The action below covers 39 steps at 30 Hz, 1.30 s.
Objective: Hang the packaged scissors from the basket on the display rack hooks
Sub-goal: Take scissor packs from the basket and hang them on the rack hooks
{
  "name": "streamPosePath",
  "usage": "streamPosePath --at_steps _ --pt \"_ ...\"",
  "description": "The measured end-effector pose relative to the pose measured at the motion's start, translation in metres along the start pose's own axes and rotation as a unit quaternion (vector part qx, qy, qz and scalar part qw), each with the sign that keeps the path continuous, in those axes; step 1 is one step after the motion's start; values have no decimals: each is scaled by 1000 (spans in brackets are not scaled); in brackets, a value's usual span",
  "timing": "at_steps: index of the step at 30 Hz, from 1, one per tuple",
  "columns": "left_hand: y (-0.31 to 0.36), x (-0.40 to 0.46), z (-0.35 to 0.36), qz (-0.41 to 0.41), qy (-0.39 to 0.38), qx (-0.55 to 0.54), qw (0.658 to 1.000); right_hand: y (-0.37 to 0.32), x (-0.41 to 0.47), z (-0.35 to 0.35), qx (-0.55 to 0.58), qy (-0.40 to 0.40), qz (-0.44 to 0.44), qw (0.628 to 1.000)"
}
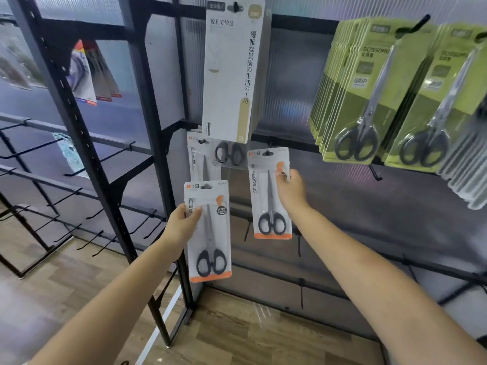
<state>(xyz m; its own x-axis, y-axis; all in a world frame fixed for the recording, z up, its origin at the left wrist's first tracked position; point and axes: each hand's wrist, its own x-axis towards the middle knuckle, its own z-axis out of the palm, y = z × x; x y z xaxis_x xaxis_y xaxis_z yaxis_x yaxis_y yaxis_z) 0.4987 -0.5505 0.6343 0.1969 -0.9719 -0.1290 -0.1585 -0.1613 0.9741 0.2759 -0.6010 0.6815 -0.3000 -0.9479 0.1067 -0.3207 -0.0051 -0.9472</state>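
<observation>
Mid-hanging, the right hand (pixel 291 189) pinched one scissors pack (pixel 270 193) at its hook (pixel 268 153) on the rack's middle rail, while the left hand (pixel 181 222) gripped a second pack (pixel 209 233), which likely needed a hook next.

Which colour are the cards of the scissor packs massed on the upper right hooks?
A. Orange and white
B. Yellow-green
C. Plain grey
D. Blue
B: the packs on the upper right hooks have yellow-green cards with black-handled scissors, while the orange-trimmed white packs are the one in the left hand and the one at the right hand.
</observation>
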Motion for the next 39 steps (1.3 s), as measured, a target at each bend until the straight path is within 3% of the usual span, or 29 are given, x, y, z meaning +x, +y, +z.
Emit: streamPosePath --at_steps 19,25,28,32,39 --pt "-10 -2 2 0 7 9 1000 13 64 -1 -138 -12 34 990" --pt "-16 -15 18 -3 -33 30 999 16 31 -12 -159 23 -33 986" --pt "-20 -19 30 3 -57 56 997 11 -4 -17 -119 -66 -72 988" --pt "-8 -25 49 29 -86 63 994 7 -29 -24 -149 -208 -67 964" --pt "2 -30 72 42 -134 15 990 9 -36 -39 -167 -175 -117 963"
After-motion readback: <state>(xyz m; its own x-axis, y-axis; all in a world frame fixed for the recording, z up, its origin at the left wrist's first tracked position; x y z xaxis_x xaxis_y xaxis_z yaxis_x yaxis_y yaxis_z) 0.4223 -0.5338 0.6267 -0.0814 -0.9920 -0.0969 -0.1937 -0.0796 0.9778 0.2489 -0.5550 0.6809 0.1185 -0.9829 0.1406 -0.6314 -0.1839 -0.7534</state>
